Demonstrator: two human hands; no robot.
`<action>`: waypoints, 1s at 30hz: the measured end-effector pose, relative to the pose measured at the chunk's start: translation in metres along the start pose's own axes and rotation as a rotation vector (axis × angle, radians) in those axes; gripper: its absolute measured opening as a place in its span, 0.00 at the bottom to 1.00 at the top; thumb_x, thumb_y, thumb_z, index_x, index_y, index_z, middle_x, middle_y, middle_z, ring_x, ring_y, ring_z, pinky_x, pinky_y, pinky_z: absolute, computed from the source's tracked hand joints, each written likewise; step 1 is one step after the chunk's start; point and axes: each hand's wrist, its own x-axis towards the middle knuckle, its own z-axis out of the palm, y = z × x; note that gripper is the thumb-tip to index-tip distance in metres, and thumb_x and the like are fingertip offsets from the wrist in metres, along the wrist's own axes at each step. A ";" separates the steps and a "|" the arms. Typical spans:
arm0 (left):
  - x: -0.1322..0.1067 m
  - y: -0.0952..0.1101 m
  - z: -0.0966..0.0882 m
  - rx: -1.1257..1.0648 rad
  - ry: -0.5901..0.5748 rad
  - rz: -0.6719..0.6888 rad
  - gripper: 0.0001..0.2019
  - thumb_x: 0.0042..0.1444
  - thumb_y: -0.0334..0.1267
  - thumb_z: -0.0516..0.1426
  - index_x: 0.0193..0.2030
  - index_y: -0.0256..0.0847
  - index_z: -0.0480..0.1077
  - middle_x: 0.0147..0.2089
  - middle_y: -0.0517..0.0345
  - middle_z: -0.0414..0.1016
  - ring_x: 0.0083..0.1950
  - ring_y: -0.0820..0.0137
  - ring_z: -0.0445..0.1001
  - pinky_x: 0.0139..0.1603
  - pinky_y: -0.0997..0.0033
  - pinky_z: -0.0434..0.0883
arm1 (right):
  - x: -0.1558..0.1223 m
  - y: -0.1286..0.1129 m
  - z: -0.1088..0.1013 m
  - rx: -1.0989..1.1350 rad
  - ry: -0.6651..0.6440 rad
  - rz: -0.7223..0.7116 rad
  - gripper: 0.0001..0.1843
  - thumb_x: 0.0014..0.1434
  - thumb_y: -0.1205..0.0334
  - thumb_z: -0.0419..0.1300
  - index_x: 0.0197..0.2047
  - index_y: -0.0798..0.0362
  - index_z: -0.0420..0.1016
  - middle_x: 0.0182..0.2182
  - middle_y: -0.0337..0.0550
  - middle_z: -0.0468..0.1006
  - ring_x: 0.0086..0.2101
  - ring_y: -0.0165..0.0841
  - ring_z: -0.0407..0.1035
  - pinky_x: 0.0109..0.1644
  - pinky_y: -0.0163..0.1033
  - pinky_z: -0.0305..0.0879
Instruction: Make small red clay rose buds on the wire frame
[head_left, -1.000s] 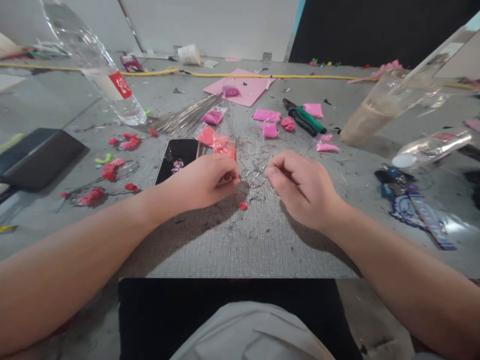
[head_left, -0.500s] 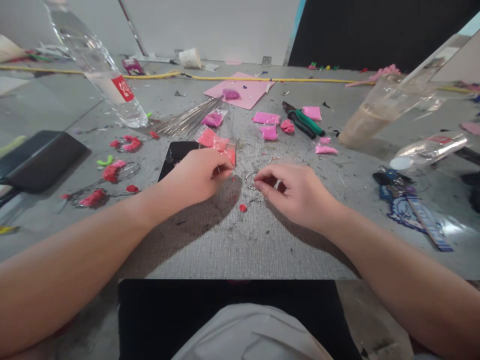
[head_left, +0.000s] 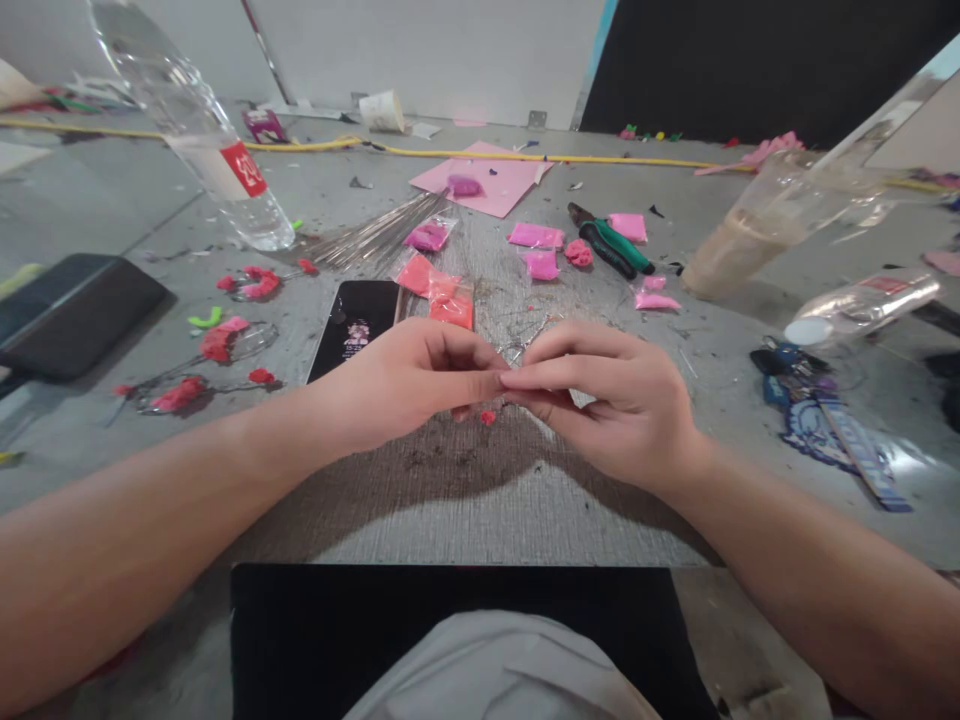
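My left hand (head_left: 420,385) and my right hand (head_left: 615,395) meet at the fingertips just above the table, both closed in a pinch. Thin silvery wire bent into a loop (head_left: 529,338) shows behind my right fingers, which appear to grip it. What my left fingertips pinch is hidden. Below them lies a small red clay ball (head_left: 487,418). Beside my left hand is a phone (head_left: 352,318) with a lit picture on its screen. Packets of orange-red clay (head_left: 450,300) lie just beyond my fingers.
Wire pieces with red clay (head_left: 217,342) lie at left, near a black case (head_left: 82,315) and a water bottle (head_left: 225,170). Behind are a wire bundle (head_left: 375,235), pink clay packets (head_left: 536,236) and green-handled pliers (head_left: 611,245). A cloudy cup (head_left: 739,245) and keychain (head_left: 832,430) are at right.
My left hand has moved right from beside the orange-red packets to touch my right fingertips, uncovering more of the phone. My right hand has stayed about where it was, its fingers now against the left.
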 end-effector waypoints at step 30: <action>-0.011 0.003 0.007 0.659 0.187 0.446 0.08 0.64 0.37 0.60 0.32 0.43 0.75 0.31 0.61 0.79 0.33 0.72 0.74 0.37 0.71 0.69 | 0.004 -0.010 -0.002 0.386 0.015 0.474 0.05 0.55 0.69 0.75 0.34 0.49 0.87 0.33 0.40 0.85 0.29 0.31 0.78 0.26 0.35 0.74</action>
